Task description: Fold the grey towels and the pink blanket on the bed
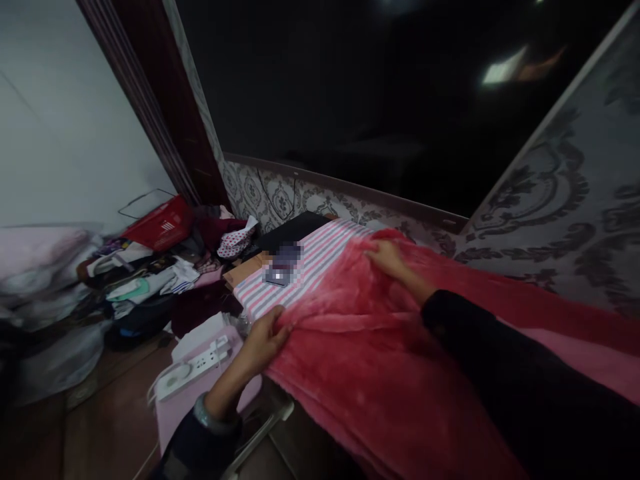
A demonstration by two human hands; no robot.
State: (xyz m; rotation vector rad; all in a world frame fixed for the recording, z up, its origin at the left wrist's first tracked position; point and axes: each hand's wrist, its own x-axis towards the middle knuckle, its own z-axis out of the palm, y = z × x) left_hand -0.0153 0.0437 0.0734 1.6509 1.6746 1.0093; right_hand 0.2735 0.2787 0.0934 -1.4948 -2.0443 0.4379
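A red plush blanket [380, 373] lies spread over a surface topped with a striped cloth [320, 253] in pink, grey and white. My left hand [265, 341] is closed on the blanket's near left edge, thumb and fingers pinching the fabric. Farther back, my right hand [387, 259] grips the same blanket close to its far edge, with the fingertips partly sunk in the plush. Between the hands the fabric shows a raised fold. A phone-like dark device [283, 267], partly blurred out, rests on the striped cloth just beyond the blanket.
A power strip [195, 367] with a cable sits on a pink stool [245, 393] at lower left. Heaped clothes [145, 287] and a red basket [163, 223] lie farther left. Behind the striped cloth are a black flat item [290, 230] and a large dark screen [350, 100] on the wall.
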